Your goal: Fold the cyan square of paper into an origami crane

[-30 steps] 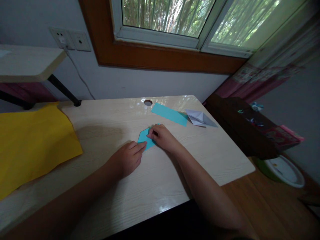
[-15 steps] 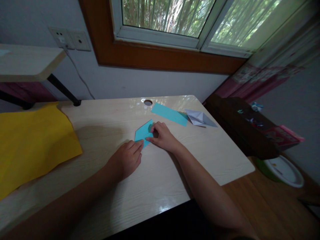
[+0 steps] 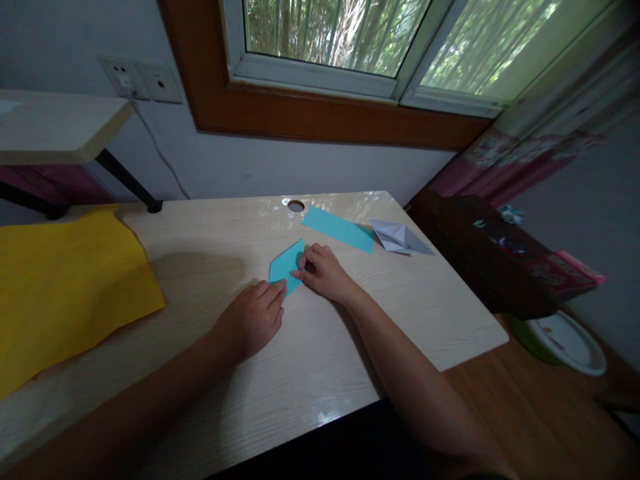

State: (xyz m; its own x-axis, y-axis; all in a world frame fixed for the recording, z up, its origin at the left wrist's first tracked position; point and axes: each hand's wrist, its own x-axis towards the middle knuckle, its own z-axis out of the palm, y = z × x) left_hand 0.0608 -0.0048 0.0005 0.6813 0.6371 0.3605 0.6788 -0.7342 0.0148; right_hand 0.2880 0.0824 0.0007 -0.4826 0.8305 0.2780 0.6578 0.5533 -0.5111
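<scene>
On the desk (image 3: 215,230), hands (image 3: 254,317) (image 3: 327,275) touch plain turquoise paper (image 3: 286,264).

Single head-worn camera, looking forward and down: tabletop (image 3: 310,373) close below, window (image 3: 350,40) farther beyond.

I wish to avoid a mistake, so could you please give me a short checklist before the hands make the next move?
1. Left hand on the small blue paper: ok.
2. Right hand touching the same paper: ok.
3. That paper's whole outline visible: not ok, hands cover part.
4. Blue strip apart from both hands: ok.
5. Strip apart from the gray folded paper: cannot tell.
</scene>
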